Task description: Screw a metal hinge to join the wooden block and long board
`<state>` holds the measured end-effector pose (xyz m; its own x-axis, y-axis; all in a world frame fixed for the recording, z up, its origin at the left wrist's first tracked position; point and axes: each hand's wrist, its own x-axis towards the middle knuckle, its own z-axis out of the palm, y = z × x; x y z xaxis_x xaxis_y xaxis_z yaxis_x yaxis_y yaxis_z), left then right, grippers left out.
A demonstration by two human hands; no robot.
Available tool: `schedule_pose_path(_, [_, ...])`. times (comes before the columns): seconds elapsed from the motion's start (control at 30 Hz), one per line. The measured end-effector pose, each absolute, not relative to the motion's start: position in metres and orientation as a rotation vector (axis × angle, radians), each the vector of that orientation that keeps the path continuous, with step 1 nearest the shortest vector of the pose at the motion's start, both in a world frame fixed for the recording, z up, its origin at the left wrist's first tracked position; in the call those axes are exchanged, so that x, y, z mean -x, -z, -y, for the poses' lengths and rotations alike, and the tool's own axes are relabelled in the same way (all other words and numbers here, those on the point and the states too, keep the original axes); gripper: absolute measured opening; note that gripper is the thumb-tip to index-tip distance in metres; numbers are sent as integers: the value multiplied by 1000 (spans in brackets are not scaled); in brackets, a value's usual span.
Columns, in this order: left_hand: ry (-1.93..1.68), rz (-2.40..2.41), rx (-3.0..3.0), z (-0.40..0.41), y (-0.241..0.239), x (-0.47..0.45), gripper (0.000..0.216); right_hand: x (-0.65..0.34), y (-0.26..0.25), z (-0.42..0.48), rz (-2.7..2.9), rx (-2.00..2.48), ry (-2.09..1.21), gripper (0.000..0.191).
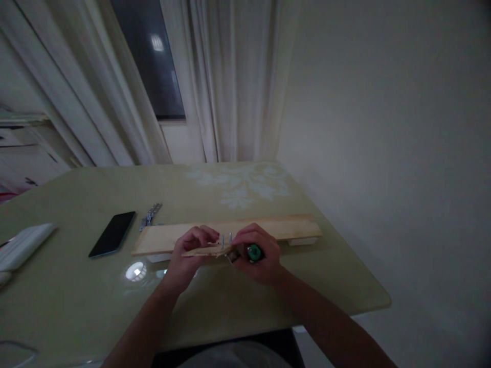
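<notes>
head view: left fingers (201,234) pinch a thin pale wooden piece (205,251); right fingers (253,236) clasp a green round-ended tool (254,252); i'd fear a loose pinch lets the wood twist.

The right hand (268,263) hides most of the green tool (254,252) and one end of the wooden piece (205,251). Metal parts (150,216) blur together; the left edge cuts off a white object (27,249).

Left hand (183,261) near right hand (269,259), both curled.
</notes>
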<state>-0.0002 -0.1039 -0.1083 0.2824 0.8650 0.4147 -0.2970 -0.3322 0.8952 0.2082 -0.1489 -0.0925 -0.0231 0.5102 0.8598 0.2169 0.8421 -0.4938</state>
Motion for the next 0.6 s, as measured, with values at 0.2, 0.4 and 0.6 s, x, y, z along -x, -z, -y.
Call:
schedule_pose_path(0.2, [-1537, -764, -1690, 103, 107, 2, 28, -208, 93, 148, 1609, 601, -246, 21])
schedule_pose_path(0.4, [-1583, -715, -1918, 105, 113, 8, 31, -213, 91, 143, 1685, 678, -277, 22])
schedule_pose_path(0.6, [-1288, -802, -1980, 103, 111, 16, 14, -222, 81, 138, 1777, 854, -605, 13])
